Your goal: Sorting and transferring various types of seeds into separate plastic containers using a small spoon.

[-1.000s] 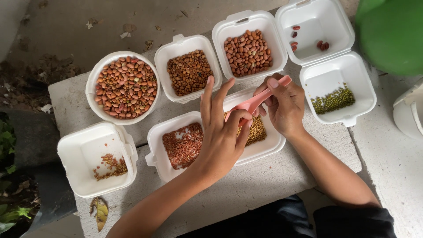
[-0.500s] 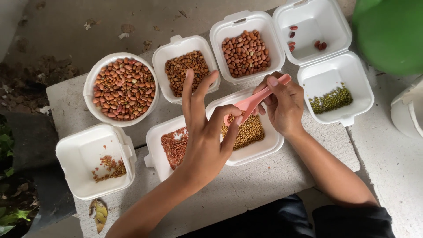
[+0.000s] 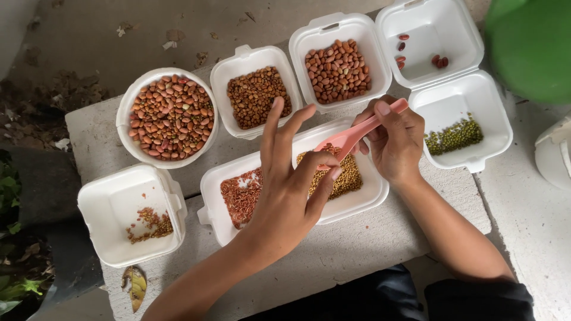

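The right hand [image 3: 395,142] is closed around the handle of a pink plastic spoon [image 3: 357,134], whose bowl dips toward the heap of small tan grains [image 3: 348,175] in the right half of the white foam two-part tray [image 3: 357,205]. The left hand [image 3: 291,190] hovers over the middle of that tray with fingers spread and holding nothing, its thumb tip just beside the spoon bowl; since half a second ago it has turned a little, so the reddish-brown grains [image 3: 238,196] in the tray's left half show more. Behind the tray stand a round white foam bowl of mixed red beans [image 3: 171,116], a square white foam box of small brown seeds [image 3: 256,95] and another square foam box of larger reddish beans [image 3: 338,68]. To the right lies an open hinged foam clamshell [image 3: 476,101], green beans in its near half (only a few red beans in the lid). A nearly bare foam box [image 3: 119,208] sits at the left near the concrete slab [image 3: 357,249] edge, with open slab along the front. A blurred green shape [image 3: 529,47] fills the upper right corner.
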